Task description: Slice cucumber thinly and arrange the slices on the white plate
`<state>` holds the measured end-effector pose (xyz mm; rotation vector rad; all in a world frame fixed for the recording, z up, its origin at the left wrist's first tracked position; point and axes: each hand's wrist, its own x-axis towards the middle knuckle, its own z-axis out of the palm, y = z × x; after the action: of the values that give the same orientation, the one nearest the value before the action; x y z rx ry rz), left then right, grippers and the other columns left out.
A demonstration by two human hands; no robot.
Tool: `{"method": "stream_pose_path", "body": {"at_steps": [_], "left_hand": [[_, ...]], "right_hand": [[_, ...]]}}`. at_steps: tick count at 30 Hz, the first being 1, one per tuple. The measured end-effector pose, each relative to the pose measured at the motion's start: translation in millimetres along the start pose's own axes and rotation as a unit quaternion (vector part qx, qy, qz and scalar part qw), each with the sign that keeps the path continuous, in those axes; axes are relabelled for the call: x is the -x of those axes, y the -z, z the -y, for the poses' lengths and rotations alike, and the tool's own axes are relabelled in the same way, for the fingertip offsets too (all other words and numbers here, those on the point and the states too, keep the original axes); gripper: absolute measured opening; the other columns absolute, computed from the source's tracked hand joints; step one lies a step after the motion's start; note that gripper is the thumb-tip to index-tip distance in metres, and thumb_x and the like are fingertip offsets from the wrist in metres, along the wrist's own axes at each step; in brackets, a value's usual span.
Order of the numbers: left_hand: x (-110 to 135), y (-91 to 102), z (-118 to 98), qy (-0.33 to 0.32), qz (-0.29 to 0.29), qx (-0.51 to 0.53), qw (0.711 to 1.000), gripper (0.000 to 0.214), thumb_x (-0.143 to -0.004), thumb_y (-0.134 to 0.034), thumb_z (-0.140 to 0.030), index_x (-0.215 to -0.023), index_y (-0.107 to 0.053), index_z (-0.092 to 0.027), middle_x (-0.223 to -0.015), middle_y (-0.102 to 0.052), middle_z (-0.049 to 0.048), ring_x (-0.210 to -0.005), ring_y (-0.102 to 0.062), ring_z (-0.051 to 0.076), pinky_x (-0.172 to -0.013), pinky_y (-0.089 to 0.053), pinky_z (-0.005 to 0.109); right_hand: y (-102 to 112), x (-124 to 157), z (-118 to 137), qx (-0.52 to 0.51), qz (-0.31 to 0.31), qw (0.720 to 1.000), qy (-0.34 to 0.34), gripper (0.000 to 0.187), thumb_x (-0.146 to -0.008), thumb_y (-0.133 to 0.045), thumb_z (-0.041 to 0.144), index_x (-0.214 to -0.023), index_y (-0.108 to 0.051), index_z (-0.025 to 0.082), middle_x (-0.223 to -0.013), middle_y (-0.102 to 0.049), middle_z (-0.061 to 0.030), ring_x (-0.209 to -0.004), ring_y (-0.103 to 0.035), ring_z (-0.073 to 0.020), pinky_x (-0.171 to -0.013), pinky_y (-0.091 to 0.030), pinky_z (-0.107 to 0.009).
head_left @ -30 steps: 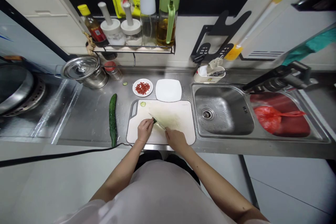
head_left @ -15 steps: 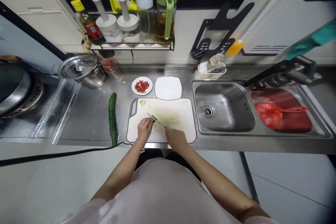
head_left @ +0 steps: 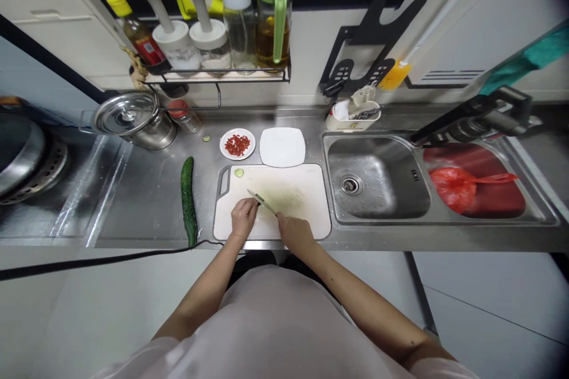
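A white cutting board (head_left: 306, 186) lies on the steel counter in front of me, with green smears on it and one cucumber slice (head_left: 239, 173) near its handle hole. My right hand (head_left: 296, 232) is closed on the handle of a knife (head_left: 261, 201) whose blade points up and left. My left hand (head_left: 244, 217) rests curled on the board right beside the blade, fingers bent over something small and green that I cannot make out. A whole cucumber (head_left: 188, 201) lies on the counter left of the board.
Behind the board stand a small plate of chopped red chilli (head_left: 237, 144) and a white square plate (head_left: 282, 147). A lidded steel pot (head_left: 128, 118) is at back left, a sink (head_left: 376, 180) at right, a red bag (head_left: 453, 186) in the far basin. A black cable (head_left: 106, 258) runs along the counter's front edge.
The knife blade has shifted slightly left along the board beside my left hand. Both hands stay in place; the view has tilted a little.
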<state>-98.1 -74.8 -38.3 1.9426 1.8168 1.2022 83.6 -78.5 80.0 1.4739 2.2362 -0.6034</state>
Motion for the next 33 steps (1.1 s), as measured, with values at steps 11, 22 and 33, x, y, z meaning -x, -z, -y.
{"method": "stream_pose_path", "body": {"at_steps": [11,22,33], "left_hand": [[0,0.5,1,0.004,0.001,0.001,1.0,0.018,-0.093,-0.052,-0.024,-0.088,-0.068,-0.019,-0.085,-0.068,0.0057,-0.081,-0.063,0.016,-0.075,-0.051,0.028],[-1,1.7,-1,0.007,0.008,0.003,1.0,0.019,-0.094,-0.051,-0.024,-0.088,-0.069,-0.02,-0.085,-0.069,0.0059,-0.08,-0.063,0.016,-0.075,-0.051,0.03],[0,0.4,1,0.006,0.008,-0.001,1.0,0.019,-0.093,-0.05,-0.023,-0.086,-0.067,-0.02,-0.083,-0.067,0.0057,-0.078,-0.062,0.016,-0.071,-0.05,0.028]], "right_hand": [[-4,-8,3,-0.012,-0.014,1.0,0.003,0.032,-0.098,-0.029,0.015,-0.119,-0.052,0.016,-0.09,-0.071,-0.0139,-0.087,-0.07,-0.0231,-0.072,-0.05,-0.029],[5,-21,13,-0.021,-0.007,1.0,0.012,0.036,-0.096,-0.028,0.014,-0.122,-0.053,0.013,-0.092,-0.07,-0.017,-0.091,-0.07,-0.0244,-0.073,-0.052,-0.032],[5,-21,15,-0.026,-0.016,0.999,0.013,0.031,-0.095,-0.033,0.012,-0.118,-0.054,0.013,-0.091,-0.071,-0.0154,-0.088,-0.07,-0.0245,-0.071,-0.052,-0.032]]}}
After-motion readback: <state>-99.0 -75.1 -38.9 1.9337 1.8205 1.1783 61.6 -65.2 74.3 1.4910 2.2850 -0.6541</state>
